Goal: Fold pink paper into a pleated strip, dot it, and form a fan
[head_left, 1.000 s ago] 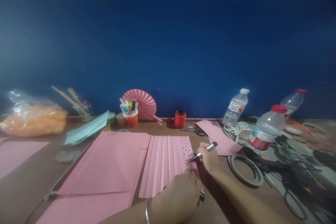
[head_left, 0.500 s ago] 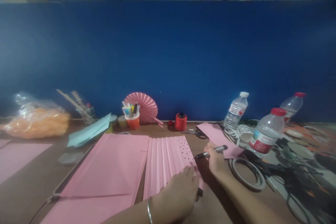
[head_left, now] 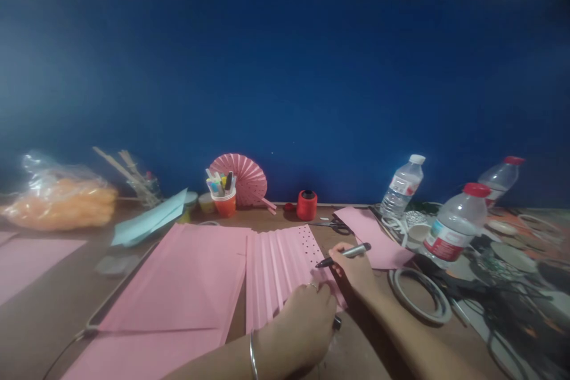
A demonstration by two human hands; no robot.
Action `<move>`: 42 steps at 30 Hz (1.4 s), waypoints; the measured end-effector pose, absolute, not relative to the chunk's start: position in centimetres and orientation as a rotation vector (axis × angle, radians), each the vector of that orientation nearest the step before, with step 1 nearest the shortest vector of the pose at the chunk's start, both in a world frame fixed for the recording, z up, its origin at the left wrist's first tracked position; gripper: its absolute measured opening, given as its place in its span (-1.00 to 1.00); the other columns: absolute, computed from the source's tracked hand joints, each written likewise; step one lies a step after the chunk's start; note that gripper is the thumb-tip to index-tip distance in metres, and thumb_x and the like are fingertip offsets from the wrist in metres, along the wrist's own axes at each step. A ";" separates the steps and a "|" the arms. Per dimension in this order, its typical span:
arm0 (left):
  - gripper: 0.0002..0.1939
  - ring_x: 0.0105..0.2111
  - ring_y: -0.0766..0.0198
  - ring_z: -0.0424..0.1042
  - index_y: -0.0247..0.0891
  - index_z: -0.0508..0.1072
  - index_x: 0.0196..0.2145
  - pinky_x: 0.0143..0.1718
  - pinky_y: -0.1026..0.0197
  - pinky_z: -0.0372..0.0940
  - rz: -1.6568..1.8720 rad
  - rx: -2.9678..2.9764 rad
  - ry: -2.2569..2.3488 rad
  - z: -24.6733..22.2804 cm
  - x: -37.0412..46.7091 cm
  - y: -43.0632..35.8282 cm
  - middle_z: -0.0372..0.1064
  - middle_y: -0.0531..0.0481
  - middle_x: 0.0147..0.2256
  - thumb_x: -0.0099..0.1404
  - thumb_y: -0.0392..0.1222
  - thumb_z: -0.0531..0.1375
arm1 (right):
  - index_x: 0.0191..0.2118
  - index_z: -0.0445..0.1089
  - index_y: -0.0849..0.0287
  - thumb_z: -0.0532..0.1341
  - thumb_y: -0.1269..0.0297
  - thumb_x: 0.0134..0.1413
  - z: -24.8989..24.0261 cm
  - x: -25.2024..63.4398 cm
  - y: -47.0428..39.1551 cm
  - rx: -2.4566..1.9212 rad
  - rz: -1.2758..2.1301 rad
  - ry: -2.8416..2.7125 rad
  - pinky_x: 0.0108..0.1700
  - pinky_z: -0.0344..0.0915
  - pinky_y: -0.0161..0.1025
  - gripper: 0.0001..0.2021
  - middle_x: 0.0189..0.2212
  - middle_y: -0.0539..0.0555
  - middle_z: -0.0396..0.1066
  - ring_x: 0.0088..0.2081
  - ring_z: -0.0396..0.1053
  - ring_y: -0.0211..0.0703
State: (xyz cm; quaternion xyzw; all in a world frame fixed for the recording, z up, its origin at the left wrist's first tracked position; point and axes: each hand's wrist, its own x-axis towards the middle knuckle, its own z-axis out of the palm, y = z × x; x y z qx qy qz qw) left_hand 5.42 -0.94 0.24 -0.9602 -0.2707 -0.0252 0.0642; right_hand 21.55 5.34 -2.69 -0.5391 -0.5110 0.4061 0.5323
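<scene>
A pleated pink paper sheet (head_left: 278,267) lies on the brown table, with small dark dots along its right side. My left hand (head_left: 303,323) presses flat on the sheet's near right corner; a ring and a thin bangle show on it. My right hand (head_left: 354,270) holds a dark marker (head_left: 345,253), whose tip touches the dotted edge of the pleated sheet. A small dark object (head_left: 337,323), perhaps the marker's cap, peeks out beside my left hand.
Flat pink sheets (head_left: 187,276) lie to the left. At the back stand an orange cup of pens (head_left: 224,199), a finished pink fan (head_left: 244,177), a red thread spool (head_left: 306,205) and scissors (head_left: 332,224). Three water bottles (head_left: 454,222), tape rings (head_left: 418,294) and cables crowd the right. A bag (head_left: 56,199) sits far left.
My right hand swung the marker out to the right, then brought it back left so the tip is on the dotted edge again. My left hand stayed pressed on the sheet.
</scene>
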 end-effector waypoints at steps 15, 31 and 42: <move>-0.74 -0.18 0.07 0.22 -0.37 0.34 -0.20 -0.31 0.09 0.20 -0.088 -2.853 -0.711 0.0 5.1 -1.1 0.25 -0.21 -0.18 0.23 -0.23 -0.03 | -0.69 0.12 0.15 0.14 0.20 -0.12 -2.6 20.9 4.4 -1.377 0.829 -1.282 -0.60 0.04 -0.35 -0.73 -0.79 -0.11 0.15 -0.68 0.13 -0.29; -0.69 -0.16 0.08 0.24 -0.37 0.28 -0.11 -0.30 0.11 0.22 0.000 -2.953 -0.708 0.5 5.3 -1.6 0.25 -0.23 -0.15 0.22 -0.20 -0.02 | -0.73 -0.01 0.13 0.09 0.36 -0.16 -2.2 21.4 4.4 -1.386 0.725 -1.231 -0.59 0.00 -0.35 -0.72 -0.80 -0.14 0.01 -0.67 0.04 -0.32; -0.67 -0.18 0.09 0.28 -0.40 0.25 -0.08 -0.25 0.09 0.22 -0.036 -2.970 -0.780 0.8 5.3 -1.7 0.26 -0.28 -0.13 0.24 -0.19 -0.03 | -0.71 0.03 0.14 0.09 0.28 -0.10 -2.6 21.2 4.5 -1.401 0.701 -1.342 -0.57 -0.03 -0.34 -0.72 -0.78 -0.14 0.04 -0.66 0.06 -0.32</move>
